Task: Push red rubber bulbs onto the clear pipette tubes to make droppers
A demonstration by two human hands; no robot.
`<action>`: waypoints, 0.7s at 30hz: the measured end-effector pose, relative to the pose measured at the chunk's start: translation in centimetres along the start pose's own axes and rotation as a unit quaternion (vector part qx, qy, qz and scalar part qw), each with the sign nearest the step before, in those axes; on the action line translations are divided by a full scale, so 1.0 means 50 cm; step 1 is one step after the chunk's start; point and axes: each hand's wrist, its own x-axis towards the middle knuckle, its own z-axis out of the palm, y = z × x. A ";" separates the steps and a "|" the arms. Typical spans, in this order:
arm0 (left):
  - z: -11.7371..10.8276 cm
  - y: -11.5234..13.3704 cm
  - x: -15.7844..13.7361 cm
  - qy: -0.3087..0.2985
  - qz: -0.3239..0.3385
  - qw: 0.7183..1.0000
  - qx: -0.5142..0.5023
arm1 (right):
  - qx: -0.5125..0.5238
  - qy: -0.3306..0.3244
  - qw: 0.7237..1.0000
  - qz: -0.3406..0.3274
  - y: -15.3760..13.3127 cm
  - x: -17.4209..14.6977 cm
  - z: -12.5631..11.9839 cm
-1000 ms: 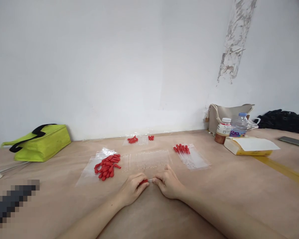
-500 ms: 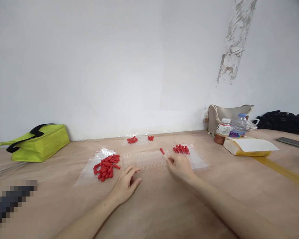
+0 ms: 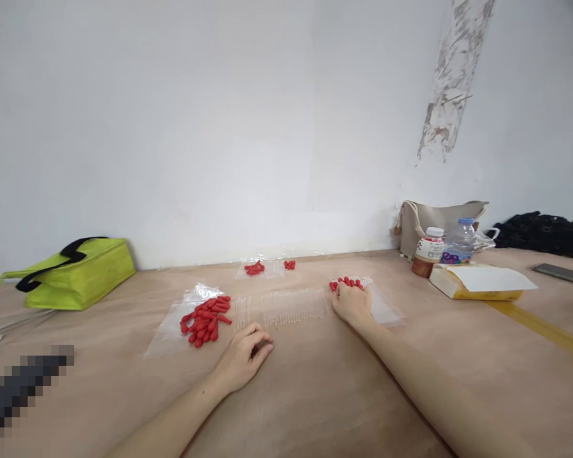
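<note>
My right hand (image 3: 353, 304) is over the row of red-bulbed glass droppers (image 3: 347, 281) on the right plastic bag (image 3: 386, 310), fingers pinched on one dropper whose tube is mostly hidden. Resting on the table, my left hand (image 3: 246, 357) is loosely curled and holds nothing, thumb apart from the fingers. Between the hands and a little beyond them, thin clear glass tubes (image 3: 293, 306) lie side by side. A heap of red rubber bulbs (image 3: 205, 321) sits on a clear plastic bag (image 3: 165, 331) left of my left hand.
More red bulbs (image 3: 254, 268) lie on a bag near the wall, with a small cluster (image 3: 290, 264) beside them. A lime-green bag (image 3: 83, 273) stands at left. Rightward are a brown drink bottle (image 3: 427, 253), a water bottle (image 3: 459, 242), a yellow-white box (image 3: 477, 283) and a phone (image 3: 563, 273).
My right hand has moved right with a red-bulbed dropper, from the end of the tube row onto the droppers on the right bag. My left hand stays nearly still.
</note>
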 end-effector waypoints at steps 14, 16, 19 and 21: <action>-0.002 0.004 0.002 -0.005 -0.007 1.000 0.008 | 0.002 -0.033 0.999 0.008 -0.014 0.001 -0.006; -0.002 0.003 0.002 -0.007 -0.008 1.000 0.009 | -0.002 -0.053 0.999 0.005 -0.025 0.003 -0.008; -0.002 0.002 0.002 -0.010 -0.005 1.000 0.016 | -0.013 -0.086 0.996 0.009 -0.038 0.008 -0.009; -0.001 0.003 0.001 -0.012 -0.004 1.000 0.021 | -0.022 -0.102 0.994 0.015 -0.043 0.012 -0.008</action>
